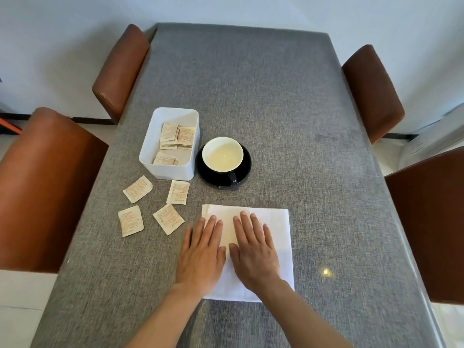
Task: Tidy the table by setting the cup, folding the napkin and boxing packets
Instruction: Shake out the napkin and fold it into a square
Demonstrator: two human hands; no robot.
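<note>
From the head camera, a white napkin [271, 222] is pressed flat on the grey table [276, 109] under the left hand [200, 257] and right hand [253, 257], both spread open, grasping nothing. Four packets [137, 189] lie loose near the box [170, 169]. The cup [222, 153] is seated on its saucer [221, 180], and could be knocked by a careless reach.

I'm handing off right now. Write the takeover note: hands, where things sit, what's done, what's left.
Left hand and right hand: both open, flat, palms down on the white napkin, holding nothing.
Cup: on its black saucer, handle toward the person. Looks done.
Napkin: near table edge, being pressed flat; I cannot tell how far the folding has got.
White box: left of the saucer, several packets inside.
Left: four loose packets near the box still need boxing.
</note>
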